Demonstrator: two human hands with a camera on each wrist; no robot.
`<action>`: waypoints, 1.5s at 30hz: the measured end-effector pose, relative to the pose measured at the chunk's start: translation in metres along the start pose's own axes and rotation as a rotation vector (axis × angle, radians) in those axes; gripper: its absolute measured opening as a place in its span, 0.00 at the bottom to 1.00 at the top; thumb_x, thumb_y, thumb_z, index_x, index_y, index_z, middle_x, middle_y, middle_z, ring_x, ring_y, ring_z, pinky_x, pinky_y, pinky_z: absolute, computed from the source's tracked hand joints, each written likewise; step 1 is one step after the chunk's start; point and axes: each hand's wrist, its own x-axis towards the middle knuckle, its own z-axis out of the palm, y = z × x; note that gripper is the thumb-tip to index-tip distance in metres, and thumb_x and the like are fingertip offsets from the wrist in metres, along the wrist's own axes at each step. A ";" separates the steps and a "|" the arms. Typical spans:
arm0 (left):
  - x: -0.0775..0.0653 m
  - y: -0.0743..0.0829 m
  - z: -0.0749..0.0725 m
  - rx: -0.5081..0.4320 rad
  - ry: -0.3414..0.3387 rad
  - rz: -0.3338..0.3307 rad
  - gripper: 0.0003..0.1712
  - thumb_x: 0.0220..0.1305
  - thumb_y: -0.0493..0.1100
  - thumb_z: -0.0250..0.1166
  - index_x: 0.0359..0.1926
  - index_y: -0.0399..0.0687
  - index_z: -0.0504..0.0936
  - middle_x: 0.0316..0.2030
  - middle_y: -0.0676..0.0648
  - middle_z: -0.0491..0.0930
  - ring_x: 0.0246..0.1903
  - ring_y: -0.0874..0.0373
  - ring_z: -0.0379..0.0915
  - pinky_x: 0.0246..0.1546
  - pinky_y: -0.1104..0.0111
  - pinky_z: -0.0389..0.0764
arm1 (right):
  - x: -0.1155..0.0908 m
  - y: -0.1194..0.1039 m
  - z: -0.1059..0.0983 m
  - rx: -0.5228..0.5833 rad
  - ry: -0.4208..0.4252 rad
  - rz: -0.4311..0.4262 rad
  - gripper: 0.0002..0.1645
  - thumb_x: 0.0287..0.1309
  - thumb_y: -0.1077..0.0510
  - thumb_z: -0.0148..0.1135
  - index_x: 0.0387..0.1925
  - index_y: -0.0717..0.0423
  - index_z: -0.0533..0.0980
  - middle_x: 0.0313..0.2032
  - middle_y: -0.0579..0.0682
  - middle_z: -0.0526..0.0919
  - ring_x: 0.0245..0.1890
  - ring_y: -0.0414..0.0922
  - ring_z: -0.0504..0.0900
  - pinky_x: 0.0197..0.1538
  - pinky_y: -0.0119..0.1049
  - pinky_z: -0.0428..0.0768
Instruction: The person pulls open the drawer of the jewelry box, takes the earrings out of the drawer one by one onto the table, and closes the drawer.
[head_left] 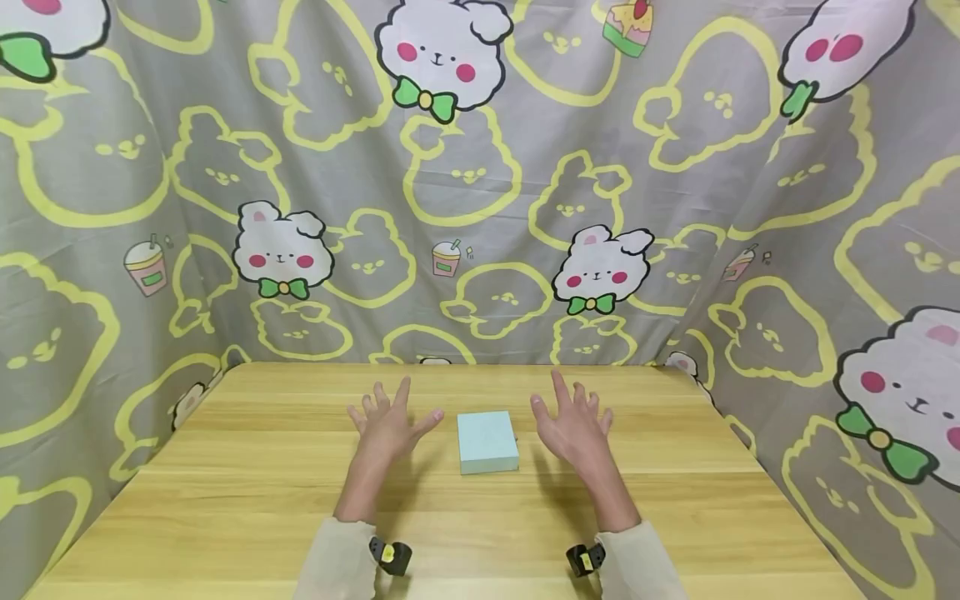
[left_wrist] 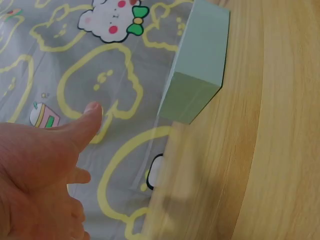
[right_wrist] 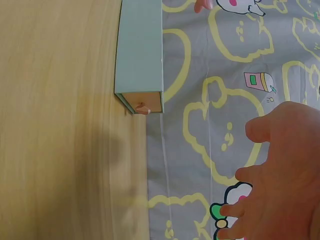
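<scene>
A pale mint-green square box (head_left: 487, 442) lies on the wooden table between the two hands. In the right wrist view, one end of the box (right_wrist: 140, 55) shows a tan inner drawer face with a small pinkish ribbon tab (right_wrist: 143, 109). My left hand (head_left: 392, 427) hovers to the left of the box with fingers spread, holding nothing. To the right of the box, my right hand (head_left: 573, 423) is also spread in the air and apart from it. The left wrist view shows the plain side of the box (left_wrist: 192, 95) beyond the left thumb (left_wrist: 87, 125).
The light wood tabletop (head_left: 262, 483) reaches back to a grey curtain (head_left: 465, 192) printed with yellow outlines and white cartoon bunnies, which also closes off both sides. Each wrist carries a black strap device, the left one (head_left: 392, 555) and the right one (head_left: 585, 559).
</scene>
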 end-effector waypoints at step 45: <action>-0.009 0.045 0.056 -0.215 -0.224 0.139 0.45 0.72 0.53 0.63 0.78 0.34 0.54 0.72 0.22 0.59 0.68 0.26 0.63 0.66 0.38 0.70 | -0.008 -0.021 0.053 0.252 -0.290 -0.095 0.41 0.70 0.60 0.46 0.79 0.66 0.47 0.41 0.63 0.84 0.12 0.38 0.64 0.18 0.31 0.68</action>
